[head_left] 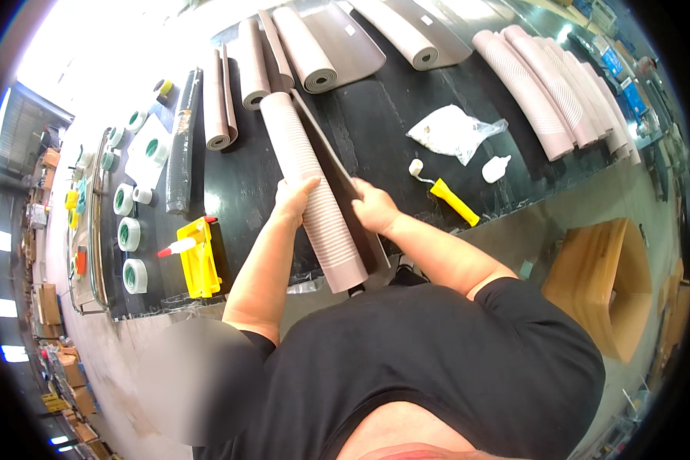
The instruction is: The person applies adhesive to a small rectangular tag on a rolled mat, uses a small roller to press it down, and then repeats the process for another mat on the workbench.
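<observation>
Mat roll (pixel 326 226), one, pinkish and ribbed, lies partly wound across the black table's (pixel 387 107) near edge. Left hand (pixel 294 201) curls closed around it; right hand (pixel 376 208) pinches its loose flap (pixel 334 172). Beyond: four smooth, partly wound rolls (pixel 305 52). Rightward: one crinkled plastic bag (pixel 451 132), one white bottle (pixel 496 169), one yellow-handled roller (pixel 455 203). Leftward: one yellow tray (pixel 199 264).

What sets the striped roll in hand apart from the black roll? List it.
Colour: the striped roll is pinkish-brown with pale stripes; the black roll is dark.
Contact: the left hand is on the striped roll; no hand touches the black roll.
Girth: the striped roll looks thicker than the black roll.
Both are long and narrow.
</observation>
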`<state>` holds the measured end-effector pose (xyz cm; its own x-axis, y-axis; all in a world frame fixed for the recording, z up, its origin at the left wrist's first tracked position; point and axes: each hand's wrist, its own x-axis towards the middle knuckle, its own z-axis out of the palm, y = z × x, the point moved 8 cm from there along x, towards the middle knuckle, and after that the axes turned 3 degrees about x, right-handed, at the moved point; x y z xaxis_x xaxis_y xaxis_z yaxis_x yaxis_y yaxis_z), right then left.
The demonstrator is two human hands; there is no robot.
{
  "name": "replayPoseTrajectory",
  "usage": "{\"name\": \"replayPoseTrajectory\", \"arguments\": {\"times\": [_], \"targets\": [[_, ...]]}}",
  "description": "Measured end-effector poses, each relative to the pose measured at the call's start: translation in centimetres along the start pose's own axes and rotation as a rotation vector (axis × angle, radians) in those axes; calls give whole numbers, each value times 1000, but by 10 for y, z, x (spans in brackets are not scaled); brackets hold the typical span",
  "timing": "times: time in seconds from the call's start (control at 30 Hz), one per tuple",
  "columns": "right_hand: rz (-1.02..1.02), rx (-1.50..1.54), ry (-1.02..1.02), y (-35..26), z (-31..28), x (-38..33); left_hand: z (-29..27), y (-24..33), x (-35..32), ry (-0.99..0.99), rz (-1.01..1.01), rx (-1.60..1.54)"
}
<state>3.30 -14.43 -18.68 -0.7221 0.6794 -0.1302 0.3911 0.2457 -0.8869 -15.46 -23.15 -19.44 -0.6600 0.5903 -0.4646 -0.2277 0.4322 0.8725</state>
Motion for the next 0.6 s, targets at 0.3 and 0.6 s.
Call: {"name": "replayPoseTrajectory", "arguments": {"times": [0.3,0.6], "targets": [[-16,13,37,28,-13,-20,53,70,-101,-69,1141,1315],[-22,45,-1,26,-26,-45,108,45,-64,-308,792,1810]]}}
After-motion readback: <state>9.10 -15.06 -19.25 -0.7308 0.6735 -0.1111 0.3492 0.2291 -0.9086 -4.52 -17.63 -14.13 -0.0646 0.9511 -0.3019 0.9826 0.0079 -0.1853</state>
